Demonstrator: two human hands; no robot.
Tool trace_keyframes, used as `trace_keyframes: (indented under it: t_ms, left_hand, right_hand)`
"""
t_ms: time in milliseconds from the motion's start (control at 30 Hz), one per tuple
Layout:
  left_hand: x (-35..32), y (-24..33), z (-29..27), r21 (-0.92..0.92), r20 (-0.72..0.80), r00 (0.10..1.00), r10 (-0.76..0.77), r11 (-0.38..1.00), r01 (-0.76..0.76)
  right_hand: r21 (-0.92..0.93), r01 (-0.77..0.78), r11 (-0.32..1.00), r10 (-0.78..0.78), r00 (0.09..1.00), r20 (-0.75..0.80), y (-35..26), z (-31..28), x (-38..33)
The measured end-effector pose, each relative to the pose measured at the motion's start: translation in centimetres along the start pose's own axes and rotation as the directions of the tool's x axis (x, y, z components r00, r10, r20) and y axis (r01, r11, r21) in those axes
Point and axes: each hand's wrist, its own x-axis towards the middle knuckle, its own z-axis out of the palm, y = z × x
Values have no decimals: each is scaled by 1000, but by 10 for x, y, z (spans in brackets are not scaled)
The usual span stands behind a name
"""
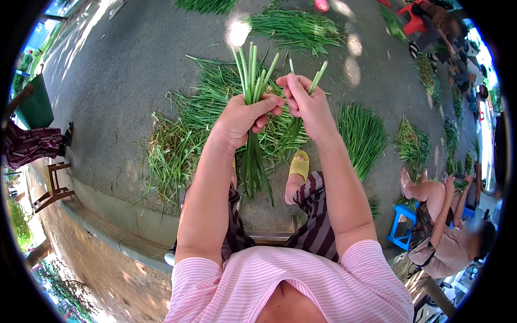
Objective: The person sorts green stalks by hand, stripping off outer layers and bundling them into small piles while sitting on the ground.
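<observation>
My left hand (245, 117) is closed around a bunch of green chives (251, 72); their pale cut ends point up and away, and the dark leaf ends hang down below the fist. Beside it, a little apart, my right hand (308, 102) pinches a few more chive stalks (319, 78), with thumb and forefinger pressed together. Their leaf ends trail beneath that hand. Under both hands a large loose heap of chives (202, 102) spreads on the ground, with yellowish, drier leaves (167, 142) at its left side.
A neat pile of chives (362, 134) lies at the right, another (293, 29) farther off. A person on a blue stool (401, 226) sits to my right; others sit beyond. Left are a small wooden stool (53, 185), a green basket (35, 102) and a concrete curb (118, 234).
</observation>
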Motion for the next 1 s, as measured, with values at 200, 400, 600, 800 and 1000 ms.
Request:
trace_keyframes:
  t_ms: [200,400,600,800,1000]
  left_hand:
    - [-1,-6,8,74,82,996,-39,997,33]
    - [3,-8,8,-24,56,998,-15,1000,16]
    - [11,-12,-6,-17,-234,968,87,996,-93]
    - [5,2,-32,244,-422,887,188,966,-89]
    - [-1,5,-58,607,-552,746,374,793,52]
  right_hand:
    - [97,-160,982,164,986,-38,-10,6,-4]
    - [147,-96,985,107,992,-72,-2,0,1]
    - [168,-56,984,79,988,-135,-7,-16,6]
    - [334,96,937,17,947,-321,-16,-62,14]
    - [390,276,879,-23,840,-542,-22,-101,12]
